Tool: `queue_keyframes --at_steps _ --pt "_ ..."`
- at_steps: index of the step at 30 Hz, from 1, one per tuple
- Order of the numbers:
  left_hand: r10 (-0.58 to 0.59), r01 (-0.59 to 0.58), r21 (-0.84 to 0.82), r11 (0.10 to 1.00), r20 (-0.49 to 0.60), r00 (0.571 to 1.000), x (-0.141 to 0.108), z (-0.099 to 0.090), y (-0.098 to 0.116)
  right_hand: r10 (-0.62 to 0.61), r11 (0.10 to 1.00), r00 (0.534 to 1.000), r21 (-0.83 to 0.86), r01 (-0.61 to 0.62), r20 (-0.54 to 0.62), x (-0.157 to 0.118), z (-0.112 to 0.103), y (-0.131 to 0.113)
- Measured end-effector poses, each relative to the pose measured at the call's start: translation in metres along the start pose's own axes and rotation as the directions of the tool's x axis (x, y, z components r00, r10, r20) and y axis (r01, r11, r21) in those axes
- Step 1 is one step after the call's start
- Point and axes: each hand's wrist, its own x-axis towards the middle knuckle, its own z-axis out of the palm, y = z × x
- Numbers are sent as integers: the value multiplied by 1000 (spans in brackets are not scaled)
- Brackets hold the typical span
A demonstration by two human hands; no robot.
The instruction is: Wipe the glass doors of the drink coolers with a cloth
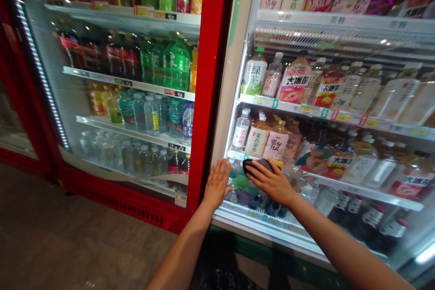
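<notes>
My left hand (217, 186) lies with its fingers stretched out against the pale frame and glass edge of the right-hand drinks fridge. It holds nothing. Beside it, my right hand (270, 183) is pressed over a dark oval pad (249, 167) on the fridge's glass door. The fingers cover much of this pad, and a bit of yellow shows at its far side; its exact kind I cannot make out. Behind the glass near my hands stand tea bottles (256, 140) and a clear water bottle (242, 129) on a white shelf.
To the left is a red-framed fridge (212, 77) with shelves of cola bottles (113, 52), green bottles (178, 61) and water. A brown floor (84, 235) lies below. Several more tea bottles (295, 81) fill the right fridge's shelves. Reflections show in its glass.
</notes>
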Motion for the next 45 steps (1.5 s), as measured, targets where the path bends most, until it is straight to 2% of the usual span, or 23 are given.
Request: queue_keyframes --at_steps 3,5,7,9,12,14,17,20,25,28,30,32,34,35,36,39,41,43,45 --pt "-37 37 17 999 -9 999 -5 -5 -5 231 969 968 -62 -238 -101 31 -1 9" --pt "-62 63 27 998 -13 998 -9 -7 -9 282 954 949 -60 -293 -140 48 7 1" --pt "-73 74 34 997 -12 997 -13 -8 -14 220 974 968 -35 -225 -118 54 16 -15" --pt "-76 77 42 996 -7 997 -16 -9 -17 96 995 992 -8 -97 -77 51 23 -28" --pt "-87 87 49 995 -1 996 -19 -9 -20 -48 999 998 21 49 -38 50 22 -25" --pt "-109 109 56 992 -5 994 -21 -8 -19 -40 999 998 29 42 -38 64 17 -12" --pt "-132 133 74 988 -15 991 -24 -6 -18 102 995 991 14 -101 -84 98 14 3" --pt "-143 144 88 986 -22 990 -31 -3 -17 147 989 983 20 -145 -107 117 25 -9" --pt "-217 218 88 972 -21 976 -54 -1 -18 -79 993 994 86 85 -69 89 56 -60" --pt "-231 229 83 970 6 973 -66 -3 -17 -187 976 980 103 193 -63 80 57 -62" --pt "-239 237 77 968 16 971 -68 -5 -16 -155 984 986 84 159 -57 87 50 -52" --pt "-267 266 70 962 10 964 -65 -6 -12 -28 998 998 47 31 -64 96 43 -46" --pt "-327 327 64 943 -16 945 -62 -5 -6 83 996 993 21 -81 -83 97 44 -51" --pt "-371 373 60 926 -34 928 -61 -2 -1 89 996 992 21 -88 -88 94 48 -59" --pt "-423 425 56 903 -55 905 -62 1 5 60 998 994 28 -57 -88 89 54 -68" --pt "-572 579 43 815 -109 813 -72 17 23 -129 988 989 76 134 -70 70 74 -96" --pt "-627 635 32 772 -130 769 -83 29 32 -207 970 977 118 212 -54 65 78 -100" --pt "-645 653 16 758 -134 752 -95 38 39 -143 978 989 146 147 -40 71 72 -89" --pt "-640 645 2 764 -127 758 -103 42 41 38 989 998 142 -30 -51 84 60 -72"
